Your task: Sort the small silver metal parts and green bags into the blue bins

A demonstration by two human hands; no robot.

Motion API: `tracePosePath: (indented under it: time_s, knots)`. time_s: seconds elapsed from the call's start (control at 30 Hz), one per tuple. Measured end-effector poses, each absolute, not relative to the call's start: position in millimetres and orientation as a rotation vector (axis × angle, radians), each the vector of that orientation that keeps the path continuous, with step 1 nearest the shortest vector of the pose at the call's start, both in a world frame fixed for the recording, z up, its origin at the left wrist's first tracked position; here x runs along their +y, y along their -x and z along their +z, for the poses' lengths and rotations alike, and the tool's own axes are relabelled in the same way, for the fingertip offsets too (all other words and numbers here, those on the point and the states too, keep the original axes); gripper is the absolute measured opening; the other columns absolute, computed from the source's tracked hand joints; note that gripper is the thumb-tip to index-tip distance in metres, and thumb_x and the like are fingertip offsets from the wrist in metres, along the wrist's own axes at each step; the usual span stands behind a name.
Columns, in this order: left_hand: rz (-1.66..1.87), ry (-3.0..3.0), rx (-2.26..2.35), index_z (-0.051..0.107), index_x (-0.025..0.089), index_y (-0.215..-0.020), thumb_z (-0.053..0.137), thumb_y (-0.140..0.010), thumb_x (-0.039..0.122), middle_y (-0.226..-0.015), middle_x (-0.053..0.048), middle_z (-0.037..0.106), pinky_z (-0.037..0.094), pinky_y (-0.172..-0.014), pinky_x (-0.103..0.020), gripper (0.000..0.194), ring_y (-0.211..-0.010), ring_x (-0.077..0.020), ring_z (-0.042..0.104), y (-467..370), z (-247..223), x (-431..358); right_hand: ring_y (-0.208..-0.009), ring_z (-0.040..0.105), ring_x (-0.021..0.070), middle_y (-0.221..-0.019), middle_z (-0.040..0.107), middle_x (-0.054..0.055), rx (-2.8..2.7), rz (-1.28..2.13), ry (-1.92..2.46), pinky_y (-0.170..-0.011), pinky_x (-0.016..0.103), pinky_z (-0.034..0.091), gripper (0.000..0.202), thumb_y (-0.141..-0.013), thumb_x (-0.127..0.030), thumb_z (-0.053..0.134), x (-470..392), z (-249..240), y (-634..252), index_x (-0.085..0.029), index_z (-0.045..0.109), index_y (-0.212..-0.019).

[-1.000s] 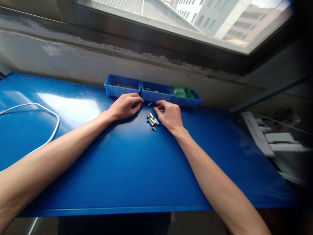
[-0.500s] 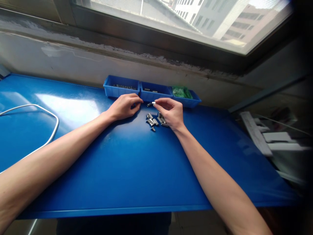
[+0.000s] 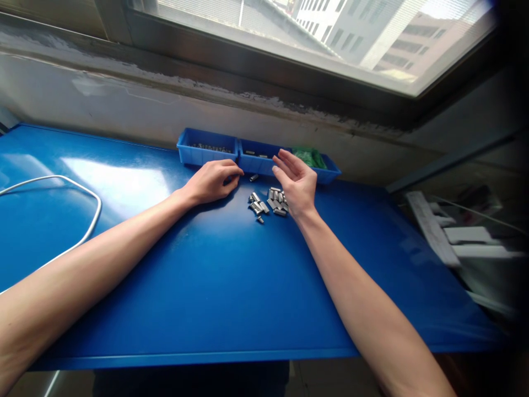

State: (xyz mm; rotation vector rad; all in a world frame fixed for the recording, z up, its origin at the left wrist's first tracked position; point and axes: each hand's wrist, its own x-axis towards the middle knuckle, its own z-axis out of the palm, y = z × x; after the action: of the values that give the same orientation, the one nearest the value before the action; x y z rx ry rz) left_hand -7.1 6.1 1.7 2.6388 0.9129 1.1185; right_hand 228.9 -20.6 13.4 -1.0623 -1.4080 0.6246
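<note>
Right hand [image 3: 298, 182] is spreading thumb and fingers apart, pinch now released, apparently leaving it free; metal pieces [image 3: 277, 202] are lying beside it on the table [image 3: 215, 281]. Left hand [image 3: 214, 181] is curling, grip unclear.

Free passage over near tabletop [image 3: 206, 292], metal pieces [image 3: 256, 208] beyond, bins [image 3: 258, 164] behind

Small pieces [image 3: 275, 194]: metal, smooth, shiny. Table [image 3: 215, 292]: smooth, glossy, bright reflections. Boxes [image 3: 198, 156]: smooth plastic, slight sheen. Green bag [image 3: 304, 156]: thin, crinkled plastic. Cable [image 3: 97, 209]: smooth, plastic-looking. Wall [image 3: 124, 102]: matt, rough along top. Window frame [image 3: 215, 52]: metal-looking, dull sheen.
</note>
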Motion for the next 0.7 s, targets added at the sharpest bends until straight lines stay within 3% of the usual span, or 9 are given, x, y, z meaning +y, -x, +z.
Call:
tracePosePath:
  time_s: [0.1,0.2,0.3,0.37,0.47,0.57,0.7]
  knots:
    - [1.118,-2.646,0.907,0.08,0.014,-0.111,0.055,-0.095,0.024,-0.111,-0.012,0.078,0.058,-0.086,-0.035,0.031,-0.096,-0.0254,0.075,7,2,6,-0.115,0.076,0.0268,-0.128,0.076,0.01,-1.451,0.536,1.091,-0.106,0.048,0.062,0.033,-0.088,-0.039,0.073,-26,19,-233,-0.023,0.07,-0.117]
    - [1.113,-2.647,0.91,0.08,0.015,-0.111,0.055,-0.095,0.024,-0.112,-0.012,0.078,0.058,-0.087,-0.036,0.031,-0.097,-0.0256,0.075,7,1,6,-0.093,0.079,0.0237,-0.106,0.081,0.007,-1.477,0.434,1.199,-0.089,0.044,0.066,0.027,-0.093,-0.037,0.064,-31,29,-243,-0.023,0.071,-0.115]
    - [1.108,-2.65,0.916,0.08,0.016,-0.112,0.056,-0.095,0.026,-0.112,-0.011,0.079,0.059,-0.086,-0.035,0.031,-0.097,-0.0252,0.076,8,0,6,-0.075,0.075,0.0221,-0.087,0.079,0.005,-1.611,0.324,1.387,-0.075,0.039,0.063,0.025,-0.094,-0.04,0.062,-38,41,-264,-0.022,0.075,-0.104]
    - [1.092,-2.647,0.907,0.08,0.018,-0.113,0.056,-0.096,0.028,-0.113,-0.01,0.079,0.059,-0.087,-0.035,0.032,-0.098,-0.0248,0.076,9,1,6,-0.075,0.073,0.0225,-0.088,0.079,0.007,-1.786,0.19,1.55,-0.076,0.039,0.06,0.028,-0.092,-0.046,0.066,-42,47,-281,-0.021,0.077,-0.095]
    - [1.004,-2.653,0.878,0.079,0.019,-0.121,0.055,-0.1,0.036,-0.121,-0.011,0.076,0.058,-0.094,-0.036,0.036,-0.106,-0.0256,0.075,8,6,2,-0.085,0.072,0.0263,-0.1,0.078,0.01,-1.986,0.038,1.766,-0.082,0.042,0.057,0.046,-0.089,-0.066,0.067,-44,49,-302,-0.023,0.078,-0.102]
    - [0.823,-2.704,0.804,0.069,0.02,-0.14,0.061,-0.099,0.056,-0.14,-0.015,0.068,0.052,-0.108,-0.04,0.056,-0.125,-0.03,0.067,2,14,-8,-0.079,0.069,0.0254,-0.092,0.074,0.011,-2.02,0.043,1.847,-0.082,0.041,0.056,0.057,-0.086,-0.077,0.064,-42,42,-309,-0.024,0.078,-0.103]
    - [0.633,-2.807,0.756,0.061,0.023,-0.15,0.077,-0.076,0.078,-0.152,-0.018,0.059,0.043,-0.117,-0.052,0.094,-0.133,-0.0389,0.058,-9,20,-20,-0.077,0.066,0.0239,-0.081,0.069,0.009,-2.047,0.119,1.822,-0.082,0.04,0.054,0.057,-0.091,-0.076,0.057,-39,35,-295,-0.023,0.076,-0.089]
